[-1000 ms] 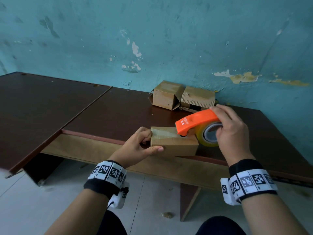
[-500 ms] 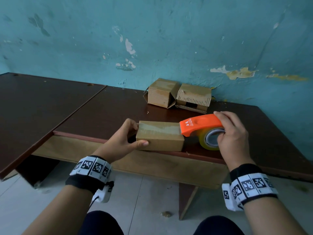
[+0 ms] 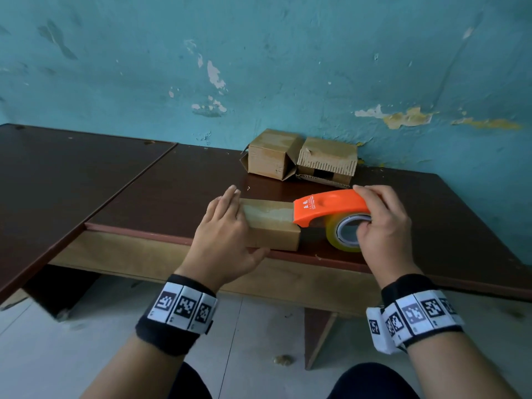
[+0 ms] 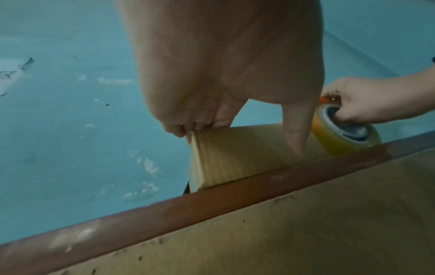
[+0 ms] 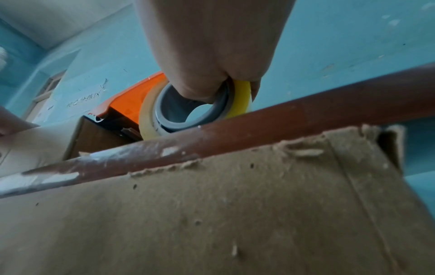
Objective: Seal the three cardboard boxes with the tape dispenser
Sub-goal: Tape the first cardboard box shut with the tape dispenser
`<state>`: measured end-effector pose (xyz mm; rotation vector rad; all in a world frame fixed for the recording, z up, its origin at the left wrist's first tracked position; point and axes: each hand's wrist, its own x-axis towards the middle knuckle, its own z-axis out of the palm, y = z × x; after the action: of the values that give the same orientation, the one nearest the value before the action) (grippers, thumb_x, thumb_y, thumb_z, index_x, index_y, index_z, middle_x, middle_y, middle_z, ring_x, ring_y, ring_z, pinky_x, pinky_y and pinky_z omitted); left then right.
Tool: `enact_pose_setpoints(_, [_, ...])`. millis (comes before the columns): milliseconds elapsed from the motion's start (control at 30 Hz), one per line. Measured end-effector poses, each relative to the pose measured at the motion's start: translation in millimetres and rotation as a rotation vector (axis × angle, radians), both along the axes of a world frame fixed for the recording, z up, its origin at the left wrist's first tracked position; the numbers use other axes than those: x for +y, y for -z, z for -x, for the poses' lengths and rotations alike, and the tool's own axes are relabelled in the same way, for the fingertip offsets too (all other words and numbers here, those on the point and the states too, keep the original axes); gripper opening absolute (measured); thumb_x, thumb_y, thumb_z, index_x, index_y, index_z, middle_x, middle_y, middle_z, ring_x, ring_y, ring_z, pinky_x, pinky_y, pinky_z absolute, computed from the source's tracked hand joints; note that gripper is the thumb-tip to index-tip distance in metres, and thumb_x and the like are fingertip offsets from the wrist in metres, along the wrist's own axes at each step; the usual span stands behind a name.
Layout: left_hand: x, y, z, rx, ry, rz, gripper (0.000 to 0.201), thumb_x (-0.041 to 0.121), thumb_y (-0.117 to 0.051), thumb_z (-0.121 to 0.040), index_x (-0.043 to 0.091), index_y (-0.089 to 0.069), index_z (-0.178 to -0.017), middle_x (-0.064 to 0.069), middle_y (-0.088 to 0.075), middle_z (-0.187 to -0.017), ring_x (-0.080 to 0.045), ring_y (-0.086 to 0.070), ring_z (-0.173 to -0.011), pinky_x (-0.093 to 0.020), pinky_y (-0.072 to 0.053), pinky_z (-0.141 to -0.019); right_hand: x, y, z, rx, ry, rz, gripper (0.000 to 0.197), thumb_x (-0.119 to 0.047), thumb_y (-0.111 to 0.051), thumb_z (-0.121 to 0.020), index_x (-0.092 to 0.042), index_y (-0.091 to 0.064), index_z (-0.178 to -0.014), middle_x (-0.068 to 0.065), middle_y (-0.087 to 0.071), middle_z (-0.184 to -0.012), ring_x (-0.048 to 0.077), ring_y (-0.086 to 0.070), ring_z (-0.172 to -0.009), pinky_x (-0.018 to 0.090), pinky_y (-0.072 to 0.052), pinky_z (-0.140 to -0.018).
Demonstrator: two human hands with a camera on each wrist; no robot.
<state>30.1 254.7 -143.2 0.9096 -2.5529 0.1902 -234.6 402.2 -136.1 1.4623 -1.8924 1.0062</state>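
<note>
A small cardboard box (image 3: pixel 270 223) lies at the front edge of the dark brown table (image 3: pixel 172 191), a strip of tape shining along its top. My left hand (image 3: pixel 227 226) grips its left end, fingers over the top and thumb on the front face (image 4: pixel 296 130). My right hand (image 3: pixel 380 223) holds the orange tape dispenser (image 3: pixel 331 205), thumb inside the core of the yellow tape roll (image 5: pixel 240 98). The dispenser's nose sits at the box's right top edge. Two more cardboard boxes (image 3: pixel 273 152) (image 3: pixel 328 158) stand side by side against the wall.
A second dark tabletop (image 3: pixel 57 174) adjoins on the left, sloping down toward me. The peeling turquoise wall (image 3: pixel 288 67) closes the back. The table's red front edge (image 5: pixel 259 126) runs just below both wrists, with tiled floor (image 3: pixel 259 326) beneath.
My right hand has drawn the dispenser rightward along the box top to its right end. My left hand has shifted from pinching the box's left end to lying over it.
</note>
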Motion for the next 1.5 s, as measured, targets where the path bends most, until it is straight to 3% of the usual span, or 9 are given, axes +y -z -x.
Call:
enact_pose_setpoints(100, [5.8, 0.4, 9.5, -0.002, -0.003, -0.019, 0.100, 0.067, -0.070, -0.074, -0.012, -0.058, -0.135, -0.025, -0.051, -0.151, -0.041, -0.033, -0.151, -0.054, -0.035, -0.119, -1.8, 0.6, -7.9, -0.007, 0.004, 0.014, 0.064, 0.023, -0.058, -0.075, -0.002, -0.063, -0.134, 0.014, -0.056, -0.126, 0.033, -0.059, -0.116, 0.044, -0.053, -0.101])
enact_pose_setpoints(233, [4.9, -1.1, 12.1, -0.013, 0.006, -0.033, 0.094, 0.061, -0.076, -0.074, -0.011, -0.060, -0.132, -0.026, -0.051, -0.150, -0.043, -0.038, -0.148, -0.054, -0.037, -0.117, -2.5, 1.2, -8.3, -0.014, 0.007, 0.022, 0.064, 0.022, -0.058, -0.076, -0.002, -0.063, -0.134, 0.015, -0.056, -0.126, 0.034, -0.059, -0.115, 0.045, -0.054, -0.100])
enact_pose_setpoints(433, [7.1, 3.2, 20.2, -0.009, 0.050, 0.035, 0.091, 0.061, -0.066, -0.075, -0.009, -0.061, -0.133, -0.024, -0.052, -0.151, -0.037, -0.048, -0.143, -0.052, -0.036, -0.120, -2.1, 0.1, -10.2, -0.021, 0.009, 0.004, 0.063, 0.021, -0.060, -0.077, -0.003, -0.062, -0.136, 0.014, -0.055, -0.127, 0.033, -0.059, -0.115, 0.046, -0.054, -0.099])
enact_pose_setpoints(600, [28.2, 3.4, 30.5, -0.057, 0.032, 0.121, 0.078, 0.053, -0.059, -0.083, 0.000, -0.057, -0.141, -0.022, -0.053, -0.150, -0.040, -0.046, -0.144, -0.067, -0.023, -0.118, -5.4, -0.4, -15.1, -0.026, -0.026, -0.001, 0.062, 0.021, -0.060, -0.078, -0.003, -0.063, -0.135, 0.014, -0.055, -0.126, 0.033, -0.060, -0.113, 0.046, -0.056, -0.097])
enact_pose_setpoints(667, [37.7, 6.6, 38.4, -0.012, 0.065, 0.113, 0.071, 0.048, -0.054, -0.089, 0.000, -0.057, -0.142, -0.020, -0.054, -0.151, -0.035, -0.046, -0.145, -0.061, -0.022, -0.121, -7.8, -0.5, -18.2, -0.029, -0.040, -0.003, 0.062, 0.022, -0.059, -0.077, -0.002, -0.063, -0.134, 0.013, -0.055, -0.125, 0.032, -0.060, -0.111, 0.045, -0.056, -0.096])
enact_pose_setpoints(833, [26.4, 6.9, 31.5, 0.117, 0.173, 0.020, 0.072, 0.052, -0.063, -0.088, 0.015, -0.053, -0.149, -0.004, -0.053, -0.155, -0.021, -0.050, -0.143, -0.040, -0.043, -0.115, -6.6, -1.1, -16.5, -0.028, -0.046, -0.026, 0.062, 0.020, -0.060, -0.079, -0.005, -0.062, -0.136, 0.012, -0.053, -0.127, 0.031, -0.060, -0.112, 0.046, -0.057, -0.093])
enact_pose_setpoints(1033, [18.9, 8.3, 27.8, 0.149, 0.192, 0.034, 0.068, 0.055, -0.070, -0.086, 0.014, -0.064, -0.140, 0.000, -0.059, -0.149, -0.016, -0.055, -0.138, -0.038, -0.050, -0.109, 1.6, 0.2, 3.1, 0.039, 0.046, -0.114, 0.077, 0.018, -0.059, -0.080, -0.020, -0.055, -0.147, 0.010, -0.051, -0.136, 0.032, -0.057, -0.116, 0.050, -0.058, -0.087])
enact_pose_setpoints(1133, [18.4, 9.9, 25.3, 0.166, 0.190, 0.056, 0.067, 0.056, -0.070, -0.086, 0.014, -0.065, -0.138, 0.000, -0.060, -0.148, -0.015, -0.057, -0.137, -0.037, -0.049, -0.107, 3.1, -4.9, 11.1, 0.095, 0.060, -0.162, 0.073, 0.016, -0.061, -0.080, -0.019, -0.057, -0.144, 0.008, -0.054, -0.140, 0.033, -0.061, -0.115, 0.054, -0.059, -0.084])
enact_pose_setpoints(1500, [17.8, 9.9, 23.6, 0.176, 0.179, 0.037, 0.068, 0.056, -0.070, -0.084, 0.017, -0.065, -0.139, 0.002, -0.059, -0.149, -0.014, -0.056, -0.137, -0.037, -0.050, -0.108, 14.2, -10.5, 23.9, 0.129, 0.055, -0.221, 0.075, 0.014, -0.063, -0.079, -0.018, -0.054, -0.146, 0.011, -0.054, -0.141, 0.037, -0.066, -0.107, 0.051, -0.061, -0.081])
